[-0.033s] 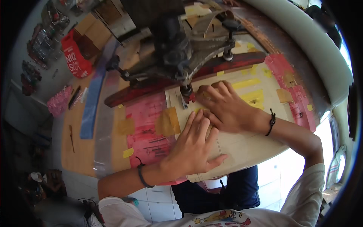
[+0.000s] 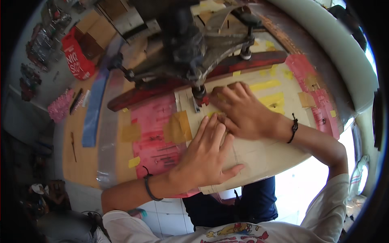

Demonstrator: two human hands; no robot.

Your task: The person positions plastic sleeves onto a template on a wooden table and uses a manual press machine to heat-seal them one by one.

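- Resting the left hand [image 2: 198, 162], released, on the cream sheet [image 2: 265, 156] with fingers extended;
- Bending the right hand [image 2: 249, 115] near the red machine tip [image 2: 204, 101]; cannot tell whether pinching anything;
- Touching that sheet, flat on the bench [image 2: 86, 164] below the dark machine head [image 2: 184, 50]

A pale board [image 2: 259, 158] with a curved near edge lies flat, yellow tape [image 2: 272, 101] across it

The machine [image 2: 188, 58] looks dull metal, the pale sheet [image 2: 265, 156] smooth and matt, the clear strip [image 2: 108, 160] glossy plastic
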